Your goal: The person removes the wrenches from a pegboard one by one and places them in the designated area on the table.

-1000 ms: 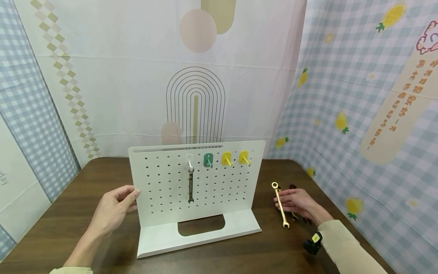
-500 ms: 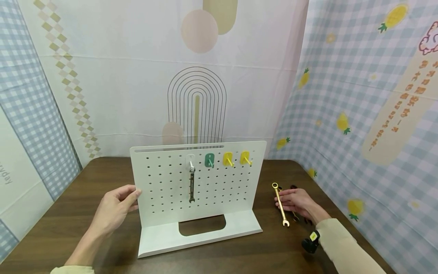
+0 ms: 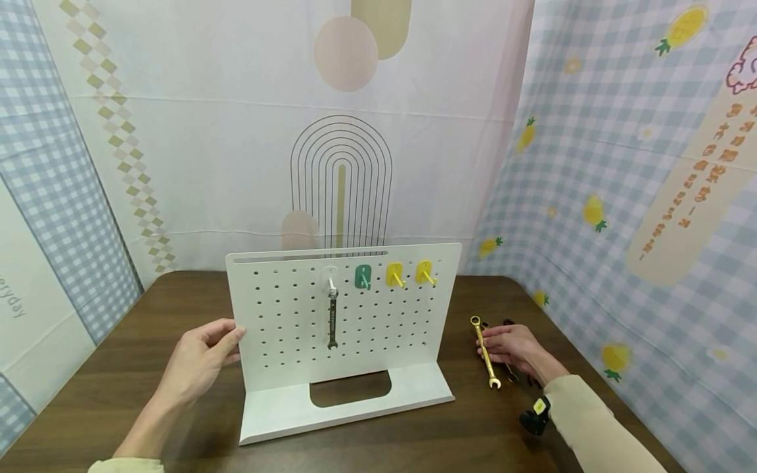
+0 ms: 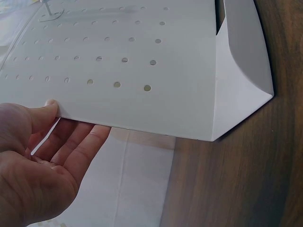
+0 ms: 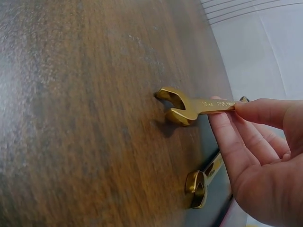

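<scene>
The fingers [image 5: 229,142] of my right hand [image 3: 516,348] pinch a gold wrench [image 3: 486,355] by its shank, to the right of the white pegboard [image 3: 284,374]; I cannot tell whether its open end touches the worktop [image 3: 485,427]. A second gold wrench [image 5: 192,182] is just beside it. My left hand [image 3: 198,358] grips the board's left edge, thumb in front. A dark wrench [image 3: 332,322] hangs from the white hook [image 3: 331,281], left of a green hook [image 3: 363,276] and two yellow hooks [image 3: 394,274].

One pegboard [image 3: 381,336], four hooks [image 3: 394,275], one hanging wrench [image 3: 332,320], at least two gold wrenches [image 5: 203,105], one table [image 3: 130,355]
</scene>
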The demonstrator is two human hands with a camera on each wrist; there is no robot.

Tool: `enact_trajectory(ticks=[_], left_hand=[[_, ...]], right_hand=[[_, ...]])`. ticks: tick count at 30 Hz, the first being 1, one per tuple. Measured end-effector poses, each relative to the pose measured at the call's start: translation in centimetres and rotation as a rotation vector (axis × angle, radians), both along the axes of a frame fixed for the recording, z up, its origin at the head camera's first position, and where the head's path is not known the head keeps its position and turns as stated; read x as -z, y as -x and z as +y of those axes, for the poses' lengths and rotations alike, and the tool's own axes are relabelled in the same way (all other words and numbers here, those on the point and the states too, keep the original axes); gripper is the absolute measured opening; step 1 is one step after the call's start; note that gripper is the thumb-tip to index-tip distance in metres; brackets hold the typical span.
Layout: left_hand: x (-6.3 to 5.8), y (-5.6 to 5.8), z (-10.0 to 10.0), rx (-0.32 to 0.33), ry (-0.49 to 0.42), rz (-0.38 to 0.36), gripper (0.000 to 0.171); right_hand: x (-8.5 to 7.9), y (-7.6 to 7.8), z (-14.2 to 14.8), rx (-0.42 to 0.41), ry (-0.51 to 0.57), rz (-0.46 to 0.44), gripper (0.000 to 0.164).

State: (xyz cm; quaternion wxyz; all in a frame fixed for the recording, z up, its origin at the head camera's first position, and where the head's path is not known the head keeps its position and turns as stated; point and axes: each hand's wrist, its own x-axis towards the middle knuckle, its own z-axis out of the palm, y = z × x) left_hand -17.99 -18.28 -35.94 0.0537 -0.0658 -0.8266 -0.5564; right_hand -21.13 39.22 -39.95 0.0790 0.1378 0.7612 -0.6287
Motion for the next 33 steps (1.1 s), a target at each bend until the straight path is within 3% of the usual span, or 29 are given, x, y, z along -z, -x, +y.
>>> enact_trajectory(ticks=[33], left_hand=[[0.08, 0.04, 0.00, 0.001, 0.006, 0.002, 0.030]], right_hand=[[0.73, 0.20, -0.40, 0.043, -0.066, 0.049, 0.034]])
